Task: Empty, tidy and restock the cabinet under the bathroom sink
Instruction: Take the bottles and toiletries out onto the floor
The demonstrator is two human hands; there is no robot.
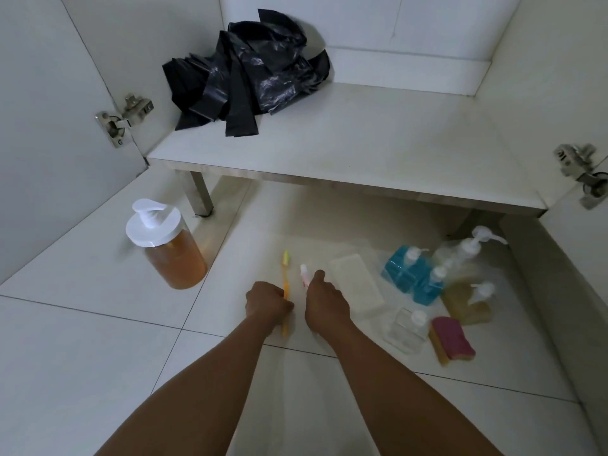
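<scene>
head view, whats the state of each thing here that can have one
left hand, grips orange toothbrush
right hand, grips pink toothbrush
amber pump jar, upright, nearly full, lid on
black bin bags, crumpled on cabinet base
left cabinet door, open
blue pump bottles, upright, filled
sponge, lying on floor

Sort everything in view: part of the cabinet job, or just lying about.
Job: orange toothbrush in left hand, pink toothbrush in right hand, black bags, amber jar, white box, pump bottles, sponge.
Just there: hinges, metal leg, floor tiles.
</scene>
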